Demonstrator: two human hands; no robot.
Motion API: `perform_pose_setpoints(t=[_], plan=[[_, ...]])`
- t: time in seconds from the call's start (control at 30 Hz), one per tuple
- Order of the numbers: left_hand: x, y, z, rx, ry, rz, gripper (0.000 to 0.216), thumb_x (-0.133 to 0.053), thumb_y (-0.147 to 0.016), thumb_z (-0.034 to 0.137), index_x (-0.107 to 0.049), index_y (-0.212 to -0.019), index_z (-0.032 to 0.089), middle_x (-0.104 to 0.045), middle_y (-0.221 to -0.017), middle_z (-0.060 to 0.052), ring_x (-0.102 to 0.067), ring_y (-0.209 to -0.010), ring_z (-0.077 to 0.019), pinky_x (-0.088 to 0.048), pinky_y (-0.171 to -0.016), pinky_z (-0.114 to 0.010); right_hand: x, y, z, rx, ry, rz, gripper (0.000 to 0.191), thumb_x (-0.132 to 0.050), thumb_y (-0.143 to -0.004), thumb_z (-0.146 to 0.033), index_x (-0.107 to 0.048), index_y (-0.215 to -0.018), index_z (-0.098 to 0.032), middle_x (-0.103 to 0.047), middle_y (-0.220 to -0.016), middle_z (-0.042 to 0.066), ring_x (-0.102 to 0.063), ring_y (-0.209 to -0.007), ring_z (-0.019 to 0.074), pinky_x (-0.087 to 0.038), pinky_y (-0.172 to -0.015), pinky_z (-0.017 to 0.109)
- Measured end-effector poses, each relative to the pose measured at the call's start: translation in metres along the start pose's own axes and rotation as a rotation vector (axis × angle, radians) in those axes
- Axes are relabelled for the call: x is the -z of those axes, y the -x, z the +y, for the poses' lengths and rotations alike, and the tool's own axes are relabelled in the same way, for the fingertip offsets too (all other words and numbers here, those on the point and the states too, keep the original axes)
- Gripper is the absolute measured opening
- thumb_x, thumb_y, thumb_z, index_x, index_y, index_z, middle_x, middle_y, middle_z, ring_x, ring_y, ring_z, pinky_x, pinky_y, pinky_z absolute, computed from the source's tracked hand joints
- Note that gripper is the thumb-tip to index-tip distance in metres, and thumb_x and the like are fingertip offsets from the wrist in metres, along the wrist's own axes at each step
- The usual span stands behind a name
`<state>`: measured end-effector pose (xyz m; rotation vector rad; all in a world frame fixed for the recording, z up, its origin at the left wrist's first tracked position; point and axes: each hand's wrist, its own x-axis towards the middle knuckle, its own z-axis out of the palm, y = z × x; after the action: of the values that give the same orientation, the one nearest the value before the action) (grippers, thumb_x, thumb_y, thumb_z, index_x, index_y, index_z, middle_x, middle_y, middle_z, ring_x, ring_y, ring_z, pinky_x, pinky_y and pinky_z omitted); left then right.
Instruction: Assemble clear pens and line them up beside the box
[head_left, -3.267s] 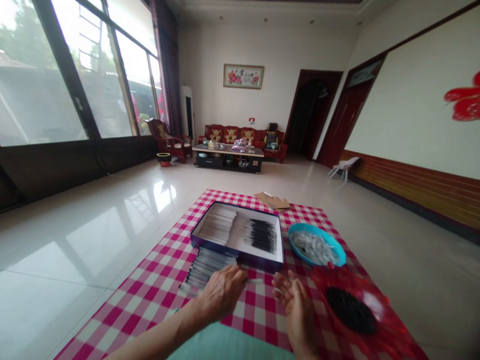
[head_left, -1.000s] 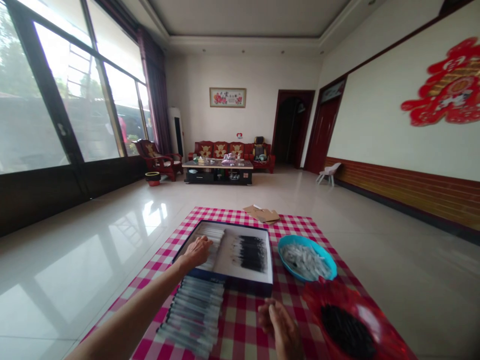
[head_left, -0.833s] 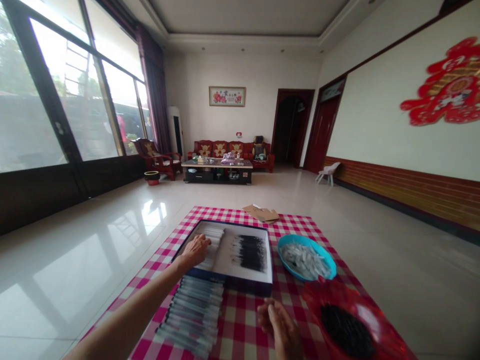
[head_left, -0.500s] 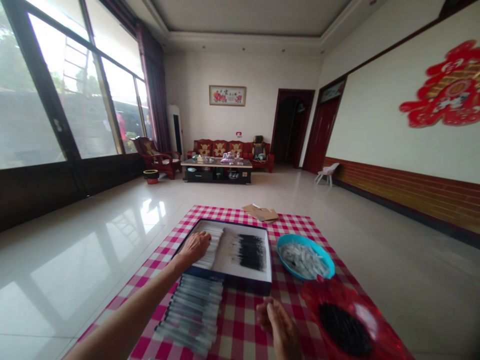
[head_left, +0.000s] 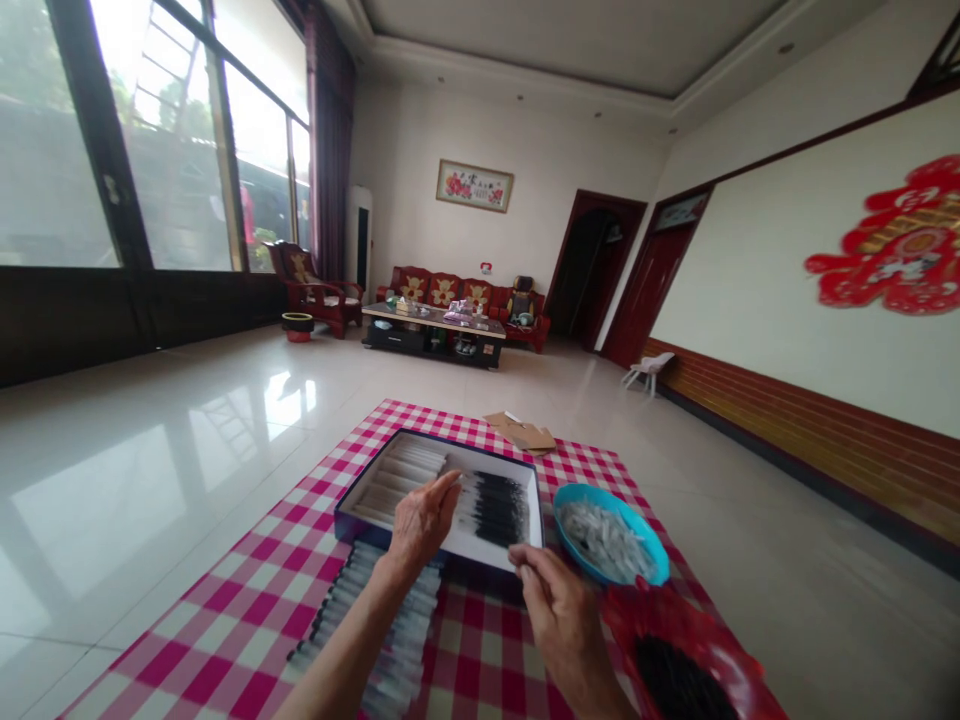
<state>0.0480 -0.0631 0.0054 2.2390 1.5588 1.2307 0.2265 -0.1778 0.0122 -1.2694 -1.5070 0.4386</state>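
Note:
My left hand (head_left: 424,520) is over the middle of a shallow dark-blue box (head_left: 439,437) with a white inside, its fingers drawn together; whatever they hold, if anything, does not show. White tubes (head_left: 401,475) lie side by side in the box's left part, under and beside that hand. Thin black sticks with pale tips (head_left: 499,508) fill the right part. At the box's front right corner, my right hand (head_left: 559,610) has thumb and fingertips pinched, and I cannot make out anything between them. A row of translucent, dark-ended tubes (head_left: 405,620) lies in front of the box, partly behind my left forearm.
Right of the box stands a turquoise bowl (head_left: 658,560) of small whitish, see-through pieces. Nearer me, a red dish (head_left: 739,650) holds black pieces. Flat brown cardboard (head_left: 525,432) lies at the back of the checked tablecloth (head_left: 247,560). Beyond are a low table (head_left: 435,322) and sofa.
My left hand has moved right, from the white tubes to the middle of the box. My right hand has risen forward to the box's front right corner. The view has tilted.

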Motion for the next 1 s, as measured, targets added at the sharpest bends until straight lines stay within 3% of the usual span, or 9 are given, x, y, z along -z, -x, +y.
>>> perform_pose_setpoints(t=[0.13, 0.23, 0.43, 0.7, 1.0], plan=[[0.000, -0.005, -0.006, 0.022, 0.027, 0.038, 0.029, -0.045, -0.093, 0.028, -0.062, -0.116, 0.023, -0.073, -0.096, -0.006, -0.067, -0.084, -0.0190, -0.043, -0.070, -0.024, -0.012, -0.054, 0.009, 0.011, 0.191, -0.311, 0.031, -0.045, -0.081, -0.018, -0.071, -0.097, -0.025, -0.075, -0.090, 0.005, -0.069, -0.088, 0.0233, -0.050, -0.080, 0.033], [0.002, -0.006, -0.008, 0.033, 0.061, 0.053, 0.028, -0.046, -0.093, 0.029, -0.063, -0.115, 0.023, -0.073, -0.095, -0.006, -0.068, -0.083, -0.0192, -0.043, -0.069, -0.024, -0.027, -0.071, 0.026, -0.003, 0.252, -0.416, 0.027, -0.048, -0.076, -0.015, -0.072, -0.085, -0.023, -0.075, -0.082, 0.005, -0.070, -0.081, 0.0226, -0.050, -0.073, 0.030], [0.002, -0.005, -0.008, 0.027, 0.125, 0.025, 0.029, -0.044, -0.094, 0.032, -0.063, -0.115, 0.024, -0.073, -0.089, -0.006, -0.067, -0.082, -0.0183, -0.042, -0.068, -0.023, -0.035, -0.074, 0.039, -0.017, 0.315, -0.489, 0.021, -0.051, -0.072, -0.014, -0.070, -0.071, -0.023, -0.074, -0.070, 0.003, -0.067, -0.067, 0.0191, -0.047, -0.063, 0.025], [0.003, -0.004, -0.005, 0.028, 0.123, 0.020, 0.029, -0.043, -0.094, 0.031, -0.063, -0.113, 0.025, -0.072, -0.086, -0.004, -0.066, -0.077, -0.0164, -0.042, -0.065, -0.022, -0.039, -0.083, 0.041, -0.030, 0.569, -0.575, 0.030, -0.045, -0.074, -0.012, -0.072, -0.084, -0.019, -0.074, -0.083, 0.005, -0.067, -0.078, 0.0179, -0.044, -0.069, 0.023], [0.002, -0.003, -0.005, 0.007, 0.146, 0.071, 0.025, -0.044, -0.092, 0.026, -0.065, -0.104, 0.021, -0.070, -0.081, -0.004, -0.065, -0.073, -0.0158, -0.043, -0.065, -0.022, -0.056, -0.094, 0.053, -0.015, 0.802, -0.646, 0.033, -0.050, -0.066, -0.006, -0.076, -0.080, -0.020, -0.076, -0.085, 0.007, -0.069, -0.084, 0.0213, -0.043, -0.073, 0.024]])
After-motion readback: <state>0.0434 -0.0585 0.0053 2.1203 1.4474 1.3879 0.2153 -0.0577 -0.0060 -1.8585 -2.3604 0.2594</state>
